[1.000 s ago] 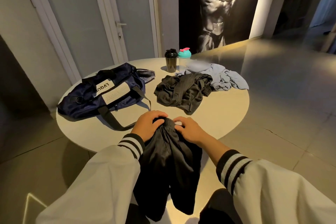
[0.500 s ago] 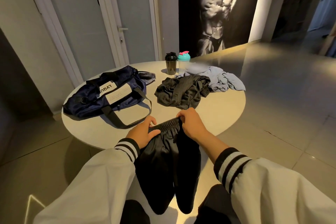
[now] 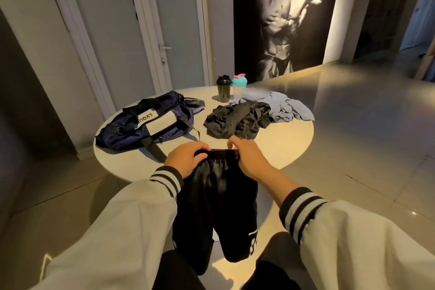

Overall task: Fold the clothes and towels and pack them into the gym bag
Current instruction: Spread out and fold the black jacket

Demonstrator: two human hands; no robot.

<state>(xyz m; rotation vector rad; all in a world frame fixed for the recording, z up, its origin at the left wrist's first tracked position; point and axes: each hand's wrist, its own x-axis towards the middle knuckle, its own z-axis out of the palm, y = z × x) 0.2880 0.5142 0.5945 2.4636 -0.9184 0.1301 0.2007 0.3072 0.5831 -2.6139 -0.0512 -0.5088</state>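
A: Left hand (image 3: 186,160) and right hand (image 3: 249,160) each pinch an end of the elastic waistband of the shiny black shorts (image 3: 216,198). The legs hang off the round white table (image 3: 289,143) at six o'clock, probably so they drop straight for folding.

B: The navy fabric gym bag (image 3: 146,125) lies at ten o'clock, strap trailing near that left hand. A crumpled black garment (image 3: 235,120) crowds twelve, with a grey-blue cloth (image 3: 287,108) at one.

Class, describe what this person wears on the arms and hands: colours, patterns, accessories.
The left sleeve and right sleeve are loose, pale cream jacket fabric. Each ends in a ribbed black cuff with two pale stripes. The left hand and right hand are bare: no gloves, rings or watch visible.
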